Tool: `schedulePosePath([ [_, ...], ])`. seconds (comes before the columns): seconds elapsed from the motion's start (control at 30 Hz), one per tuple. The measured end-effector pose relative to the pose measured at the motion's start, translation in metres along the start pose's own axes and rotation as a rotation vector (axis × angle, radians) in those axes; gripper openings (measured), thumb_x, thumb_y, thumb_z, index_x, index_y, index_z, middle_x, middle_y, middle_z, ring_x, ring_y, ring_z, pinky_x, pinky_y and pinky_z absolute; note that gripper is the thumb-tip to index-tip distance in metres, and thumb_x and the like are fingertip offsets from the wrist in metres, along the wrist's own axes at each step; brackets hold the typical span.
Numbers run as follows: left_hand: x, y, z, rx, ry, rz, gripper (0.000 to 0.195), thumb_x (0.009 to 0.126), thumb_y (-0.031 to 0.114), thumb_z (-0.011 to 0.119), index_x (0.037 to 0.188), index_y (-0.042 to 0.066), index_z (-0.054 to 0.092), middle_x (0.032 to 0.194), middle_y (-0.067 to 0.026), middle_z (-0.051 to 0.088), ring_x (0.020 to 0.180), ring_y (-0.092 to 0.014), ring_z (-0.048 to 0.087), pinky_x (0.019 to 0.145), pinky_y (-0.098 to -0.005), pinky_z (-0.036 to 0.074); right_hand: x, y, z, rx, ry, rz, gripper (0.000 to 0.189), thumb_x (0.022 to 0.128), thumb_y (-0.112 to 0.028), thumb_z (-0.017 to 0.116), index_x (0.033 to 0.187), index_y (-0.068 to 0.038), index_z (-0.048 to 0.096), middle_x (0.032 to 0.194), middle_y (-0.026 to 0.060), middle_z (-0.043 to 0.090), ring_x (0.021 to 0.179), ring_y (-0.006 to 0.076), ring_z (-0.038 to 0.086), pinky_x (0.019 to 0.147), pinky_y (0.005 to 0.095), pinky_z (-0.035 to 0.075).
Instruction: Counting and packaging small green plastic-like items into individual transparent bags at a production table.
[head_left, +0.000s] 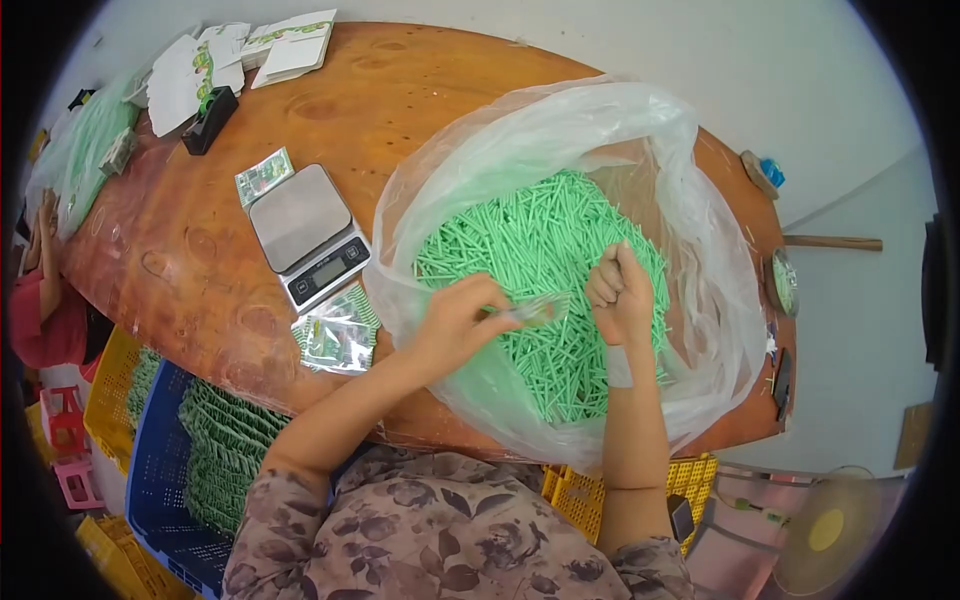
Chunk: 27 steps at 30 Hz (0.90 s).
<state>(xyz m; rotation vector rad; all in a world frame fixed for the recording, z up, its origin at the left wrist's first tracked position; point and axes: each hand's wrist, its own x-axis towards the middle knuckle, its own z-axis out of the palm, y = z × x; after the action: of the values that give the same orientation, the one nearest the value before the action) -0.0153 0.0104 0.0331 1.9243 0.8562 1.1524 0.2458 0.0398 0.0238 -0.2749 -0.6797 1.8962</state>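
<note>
My left hand (465, 319) pinches the end of a small clear plastic packet (544, 309) between thumb and fingers, over the open bag. To its right, my right hand (621, 289) is curled with the fingers folded in; whether it holds anything is hidden. Beneath both hands lies a heap of short green sticks (525, 225) in a large clear plastic bag (427, 161) with its rim spread wide. A digital scale (300, 217) stands left of the bag. One printed packet (264, 177) touches its far corner, and a pile of flat printed packets (337, 334) lies at its near end.
On the wooden table (360, 97) are a black tape dispenser (210, 124) and white printed cards (296, 49). Below its edge stand a blue crate (161, 450) of green packets and yellow crates (109, 397). Another person (49, 307) sits at far left. A fan (825, 529) is at lower right.
</note>
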Motion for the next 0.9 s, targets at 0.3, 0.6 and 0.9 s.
schedulePosePath([
  [0.3, 0.015, -0.023, 0.039, -0.428, -0.020, -0.291, 0.011, 0.075, 0.005, 0.066, 0.079, 0.000, 0.057, 0.074, -0.0032, 0.058, 0.066, -0.008, 0.055, 0.058, -0.0224, 0.044, 0.019, 0.020, 0.099, -1.090, 0.465, -0.053, 0.036, 0.092, -0.033, 0.037, 0.098, -0.004, 0.059, 0.101, 0.0102, 0.056, 0.102, 0.0214, 0.047, 0.091, 0.0359, 0.032],
  [0.6, 0.014, -0.018, 0.042, -0.680, 0.040, -0.347, 0.007, 0.081, 0.005, 0.060, 0.085, 0.000, 0.058, 0.079, -0.0013, 0.061, 0.073, -0.006, 0.054, 0.065, -0.0206, 0.043, 0.009, 0.021, 0.085, -1.059, 0.237, -0.007, 0.048, 0.092, -0.040, 0.035, 0.105, 0.000, 0.059, 0.111, 0.0144, 0.054, 0.107, 0.0244, 0.047, 0.097, 0.0365, 0.028],
  [0.9, 0.024, -0.002, -0.008, -1.488, 0.267, -0.530, 0.021, 0.085, 0.010, 0.054, 0.105, 0.004, 0.052, 0.102, -0.0043, 0.058, 0.095, -0.020, 0.056, 0.085, -0.0411, 0.044, -0.029, -0.011, 0.094, -2.127, 0.164, -0.424, 0.013, 0.078, -0.012, 0.061, 0.089, -0.004, 0.063, 0.090, 0.0078, 0.058, 0.079, 0.0209, 0.055, 0.068, 0.0309, 0.043],
])
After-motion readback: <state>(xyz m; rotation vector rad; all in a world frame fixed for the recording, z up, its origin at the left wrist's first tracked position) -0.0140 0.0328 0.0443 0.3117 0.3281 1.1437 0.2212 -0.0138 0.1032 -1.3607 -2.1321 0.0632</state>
